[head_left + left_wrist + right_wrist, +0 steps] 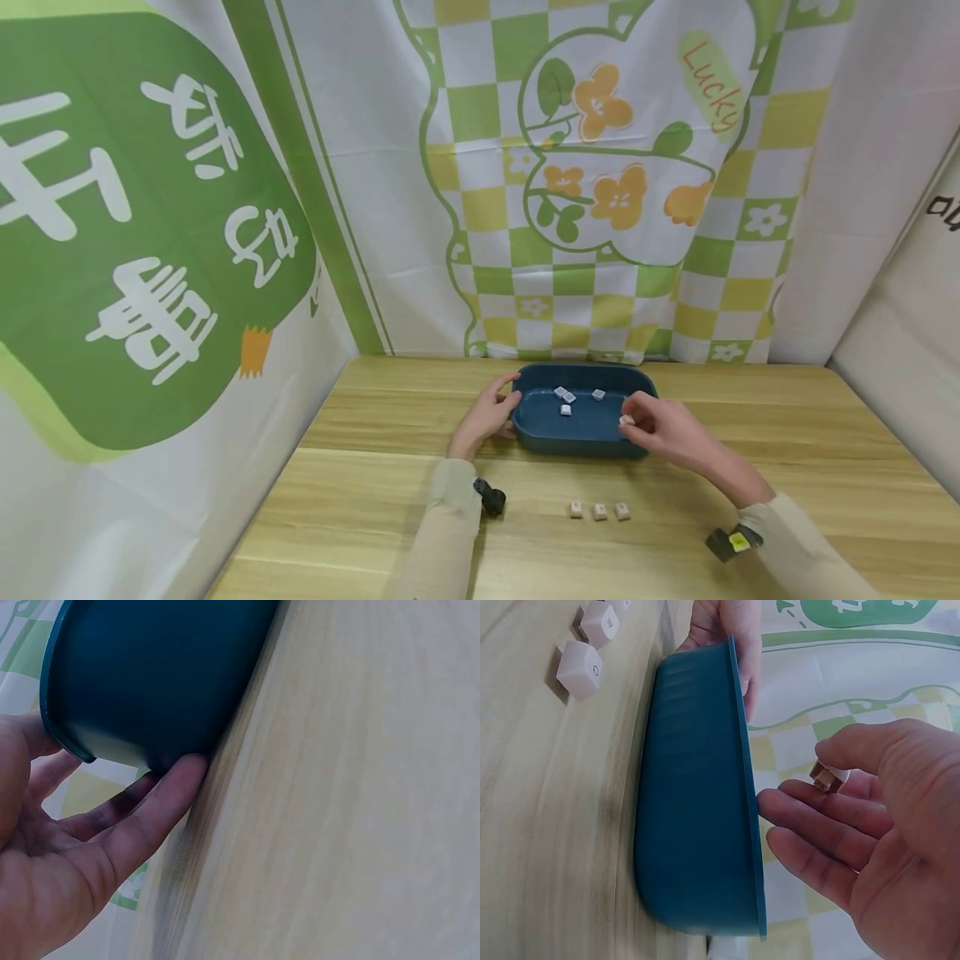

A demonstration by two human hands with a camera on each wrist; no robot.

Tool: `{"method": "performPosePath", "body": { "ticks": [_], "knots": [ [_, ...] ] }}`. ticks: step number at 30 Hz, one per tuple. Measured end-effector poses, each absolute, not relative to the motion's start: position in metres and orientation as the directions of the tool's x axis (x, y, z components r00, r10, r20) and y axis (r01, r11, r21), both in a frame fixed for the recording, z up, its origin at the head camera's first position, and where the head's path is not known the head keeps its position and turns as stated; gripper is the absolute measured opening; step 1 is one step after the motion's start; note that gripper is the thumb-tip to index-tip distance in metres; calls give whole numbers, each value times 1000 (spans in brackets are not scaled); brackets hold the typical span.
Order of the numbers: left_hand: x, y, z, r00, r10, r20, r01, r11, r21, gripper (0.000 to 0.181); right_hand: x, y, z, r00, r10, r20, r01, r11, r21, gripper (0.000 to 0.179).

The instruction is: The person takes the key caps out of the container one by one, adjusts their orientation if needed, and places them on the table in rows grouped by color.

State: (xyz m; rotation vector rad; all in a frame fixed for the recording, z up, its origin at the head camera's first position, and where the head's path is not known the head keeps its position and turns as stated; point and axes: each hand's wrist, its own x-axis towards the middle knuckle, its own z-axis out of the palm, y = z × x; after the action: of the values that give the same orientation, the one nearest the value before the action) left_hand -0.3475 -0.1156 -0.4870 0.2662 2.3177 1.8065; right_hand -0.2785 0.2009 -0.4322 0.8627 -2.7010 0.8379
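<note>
- A small keycap [829, 777], pale on its outside and hollow with a brown interior, is pinched between the thumb and fingers of the right hand [667, 429], above the right end of the tray.
- The blue tray [585, 447] is a deep rounded oblong with smooth, satiny walls and a thin lipped rim. It sits toward the far edge of the table, its long side running left to right.
- Inside, left of the right hand, lie four pale, blocky keycaps [566, 410]: two close together at the far left, one just nearer, one farther right.
- On the near side of the tray, three cream keycaps [599, 512] with small dark marks stand in a short row, slightly apart.
- The right hand comes in from the near right, wrist angled inward; its other fingers are spread and gently bent.
- The left hand [489, 414] holds the tray's left end, digits reaching from rim to base.
- Both arms wear cream sleeves [453, 492], with a dark wrist camera [491, 498] on each.
- The table [360, 500] has pale yellow-brown wood grain running across it.
- Beyond hangs softly creased cloth [480, 208], printed with green, yellow and white checks and orange flowers.
</note>
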Motion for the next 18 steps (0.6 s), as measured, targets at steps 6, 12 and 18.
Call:
{"method": "performPosePath", "body": {
  "ticks": [6,12,18],
  "knots": [
    [-348,-115,-488,-966,256,-37,27,242,970,45,-272,207,-431,-831,-466,304,-556,677,-482,12],
    [-349,-115,-489,-965,261,-33,30,234,972,45,-264,212,-433,-856,-467,221,-507,674,-537,13],
    [-350,-116,-491,-966,258,-33,29,234,972,45,-257,213,-439,-860,-457,227,-503,683,-530,15]
  ]
}}
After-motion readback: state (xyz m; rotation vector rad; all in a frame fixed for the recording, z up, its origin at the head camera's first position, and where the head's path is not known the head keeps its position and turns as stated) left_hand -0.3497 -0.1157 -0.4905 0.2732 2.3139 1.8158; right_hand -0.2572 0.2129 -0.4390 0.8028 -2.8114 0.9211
